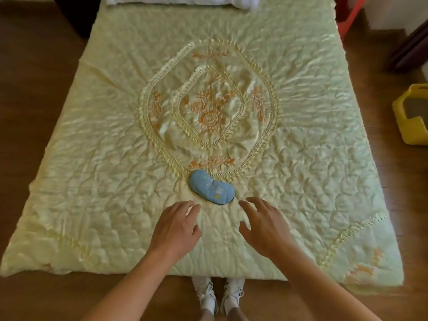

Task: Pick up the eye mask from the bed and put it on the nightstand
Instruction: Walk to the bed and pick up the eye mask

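A: Left to right. Floor (34, 93) is showing dark wood along the bed's left side, nothing lying on it. Bed (92, 158) is wearing a pale quilted cover with orange embroidery in the middle.

B: Left hand?

A: Left hand (177, 228) is hovering palm down over the quilt near the foot edge, fingers (192, 208) loosely spread, holding nothing. Its tips are sitting just short of the mask.

B: And the mask?

A: Mask (211, 188) is lying flat on the quilt, blue, just below the embroidered ring, slightly beyond and between the two hands. Nobody is touching it.

B: Right hand?

A: Right hand (266, 225) is also hovering, fingers spread and a bit curled, empty, near the mask's right end.

B: So progress?

A: I'm judging it as barely started: reach under way, grasp not made, carrying and placing all left. No nightstand is showing that I can name for certain.

B: Anything further right?

A: A red object (349, 15) is standing by the bed's far right corner, a dark piece (407, 49) beyond it, a yellow container (412, 117) on the floor. Pillow (180, 1) is sitting at the head. Nothing is blocking the mask; the soft cover is likely giving under a pinch.
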`<state>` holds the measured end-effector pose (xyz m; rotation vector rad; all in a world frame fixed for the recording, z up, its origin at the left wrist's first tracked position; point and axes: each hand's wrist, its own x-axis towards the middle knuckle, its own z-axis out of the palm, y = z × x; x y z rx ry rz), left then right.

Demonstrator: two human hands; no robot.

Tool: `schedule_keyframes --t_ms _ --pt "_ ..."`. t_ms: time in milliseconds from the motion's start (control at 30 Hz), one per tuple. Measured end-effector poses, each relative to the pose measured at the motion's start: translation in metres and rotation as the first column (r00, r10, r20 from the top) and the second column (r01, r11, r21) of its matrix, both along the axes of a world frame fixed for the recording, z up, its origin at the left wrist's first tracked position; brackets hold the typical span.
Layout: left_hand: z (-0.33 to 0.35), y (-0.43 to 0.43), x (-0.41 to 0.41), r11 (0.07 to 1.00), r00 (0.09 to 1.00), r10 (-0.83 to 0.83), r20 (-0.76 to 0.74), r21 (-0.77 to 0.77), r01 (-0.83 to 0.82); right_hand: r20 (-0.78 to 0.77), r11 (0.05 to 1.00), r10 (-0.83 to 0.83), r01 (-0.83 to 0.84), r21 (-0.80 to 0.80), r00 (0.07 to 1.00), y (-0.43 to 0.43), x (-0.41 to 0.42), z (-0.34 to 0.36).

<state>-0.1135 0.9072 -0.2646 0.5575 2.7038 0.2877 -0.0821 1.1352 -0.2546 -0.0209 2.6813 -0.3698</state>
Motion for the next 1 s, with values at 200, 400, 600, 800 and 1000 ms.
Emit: schedule_keyframes --t_ms 200,400,600,800,1000 --pt "-0.129 0.0 -0.049 1.0 1.0 0.016 -0.01 0.004 -0.016 0.011 0.992 0.125 -0.125 0.016 0.992 -0.005 -0.042 -0.116" --pt "-0.21 0.003 -0.084 0.983 0.982 -0.181 -0.046 -0.031 0.18 -0.113 0.991 0.134 -0.134 0.005 0.985 -0.02 -0.061 -0.192" --pt "-0.243 0.006 -0.102 0.939 0.931 -0.344 -0.122 -0.067 0.338 -0.193 0.978 0.206 -0.195 0.072 0.959 -0.029 -0.071 -0.235" --pt "-0.251 0.015 -0.113 0.955 0.916 -0.292 -0.276 -0.039 0.293 -0.277 0.968 0.228 -0.187 0.168 0.933 -0.038 -0.075 -0.253" --pt "-0.224 0.034 -0.107 0.981 0.991 0.081 -0.109 0.184 -0.06 -0.081 0.965 -0.155 0.133 -0.227 0.985 -0.025 -0.106 -0.22"
